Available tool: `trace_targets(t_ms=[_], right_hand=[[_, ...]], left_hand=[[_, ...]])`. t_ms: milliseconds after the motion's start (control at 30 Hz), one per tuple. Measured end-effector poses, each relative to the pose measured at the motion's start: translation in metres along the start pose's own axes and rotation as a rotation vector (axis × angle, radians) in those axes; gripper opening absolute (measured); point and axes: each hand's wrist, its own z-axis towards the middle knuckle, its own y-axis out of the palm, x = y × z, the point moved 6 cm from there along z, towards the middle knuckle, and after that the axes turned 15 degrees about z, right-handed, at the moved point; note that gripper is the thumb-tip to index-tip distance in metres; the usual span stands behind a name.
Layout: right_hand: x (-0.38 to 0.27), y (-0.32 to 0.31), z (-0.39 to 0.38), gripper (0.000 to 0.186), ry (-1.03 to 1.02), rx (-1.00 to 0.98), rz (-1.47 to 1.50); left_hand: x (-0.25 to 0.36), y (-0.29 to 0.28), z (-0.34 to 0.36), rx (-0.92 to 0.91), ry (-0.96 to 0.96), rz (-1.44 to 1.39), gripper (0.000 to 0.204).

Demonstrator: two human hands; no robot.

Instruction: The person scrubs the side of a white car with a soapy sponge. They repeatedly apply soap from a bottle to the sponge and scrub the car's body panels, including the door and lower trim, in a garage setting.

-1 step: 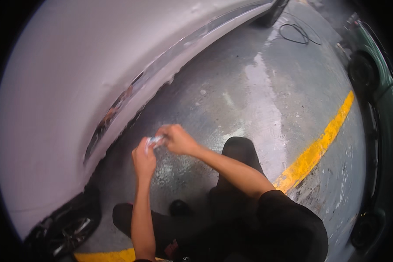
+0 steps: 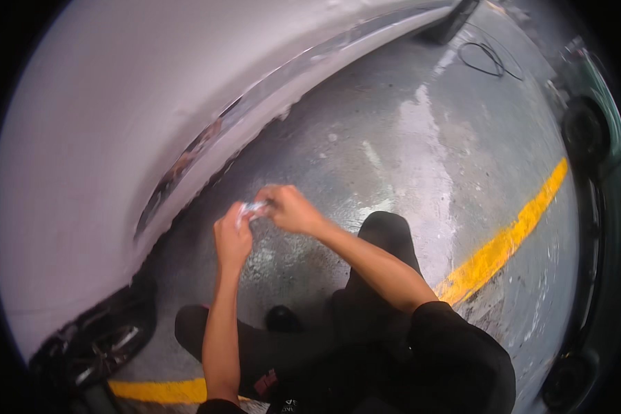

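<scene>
In front of my knees, both hands meet on a small whitish, shiny object (image 2: 253,210), too blurred to name, perhaps a wrapper or a tube. The fingers of my left hand (image 2: 232,238) are closed on its left end. My right hand (image 2: 291,209) pinches the right end from above, fingertips partly smeared by motion. Close to the hands on the left runs the lower side of a pale car (image 2: 152,110), whose surface looks coated in white foam. Its shiny side trim (image 2: 186,160) reflects something skin-toned.
A black car wheel (image 2: 96,345) stands at the lower left, another wheel (image 2: 455,21) at the top. The grey floor (image 2: 324,159) looks wet, with a yellow line (image 2: 507,241). A dark hose or cable (image 2: 486,56) lies coiled far off. A dark green vehicle (image 2: 604,138) stands at right.
My view has shifted slightly. My hands appear a little farther right and up, and more of the whitish object shows between them. Both hands keep their grip on it.
</scene>
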Motion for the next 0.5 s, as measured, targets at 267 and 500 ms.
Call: trace_targets(t_ms=[267, 500], right_hand=[[-0.012, -0.003, -0.003, 0.022, -0.089, -0.053, -0.029], [-0.026, -0.005, -0.010, 0.020, -0.138, 0.060, -0.049]], left_hand=[[0.005, -0.009, -0.001, -0.097, -0.044, -0.072, 0.010], [0.012, -0.004, -0.004, -0.031, 0.025, -0.108, 0.020]])
